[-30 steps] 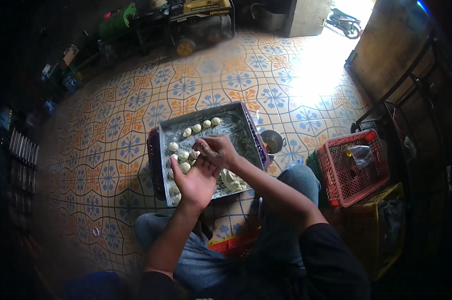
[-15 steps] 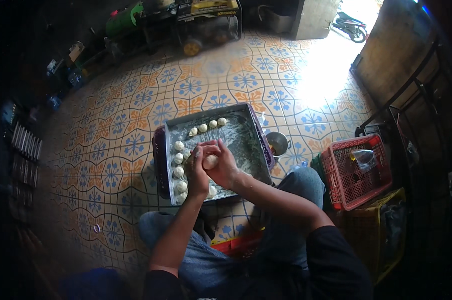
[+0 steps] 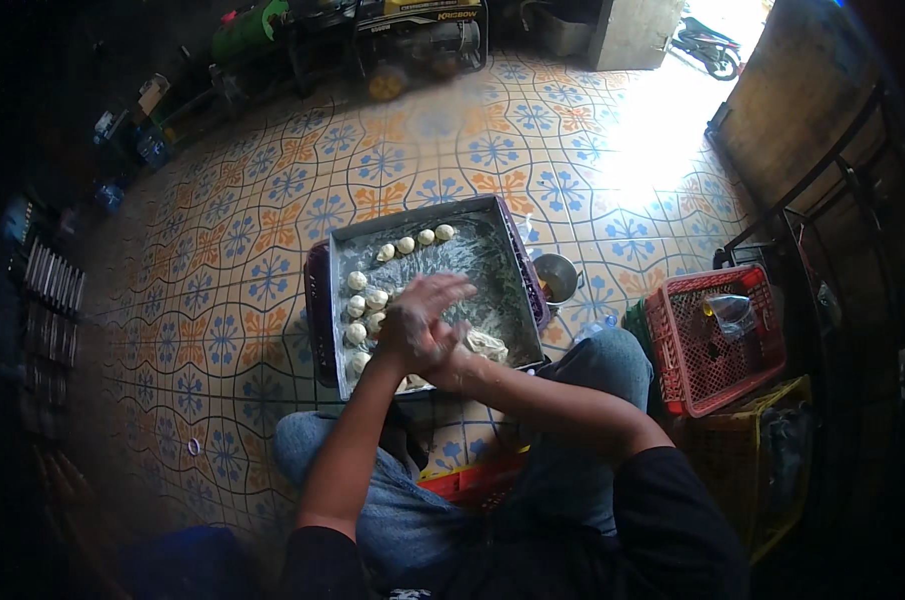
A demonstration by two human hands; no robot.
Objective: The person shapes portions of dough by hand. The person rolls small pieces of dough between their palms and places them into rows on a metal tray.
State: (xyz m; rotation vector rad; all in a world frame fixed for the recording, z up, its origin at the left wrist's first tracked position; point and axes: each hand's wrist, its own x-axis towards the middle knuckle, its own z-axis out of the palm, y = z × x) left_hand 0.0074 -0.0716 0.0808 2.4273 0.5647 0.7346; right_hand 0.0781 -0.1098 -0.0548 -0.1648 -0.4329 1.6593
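A grey metal tray [image 3: 493,250] lies on the patterned tile floor in front of my knees. Small white dough balls [image 3: 358,281] line its left side and a short row [image 3: 418,240] runs along its far edge. A lump of dough [image 3: 488,345] rests near the tray's near right corner. My left hand [image 3: 401,338] and my right hand [image 3: 435,318] are pressed palm to palm over the tray's near middle. Whatever is between them is hidden.
A small metal cup [image 3: 556,275] stands just right of the tray. A red plastic crate [image 3: 718,335] sits on a yellow one [image 3: 763,460] at the right. A generator [image 3: 423,35] and clutter line the far wall. Dark racks [image 3: 48,290] stand at the left.
My hands were apart, the left palm open with the right fingers at it; they have come together and now rub palm against palm above the tray.
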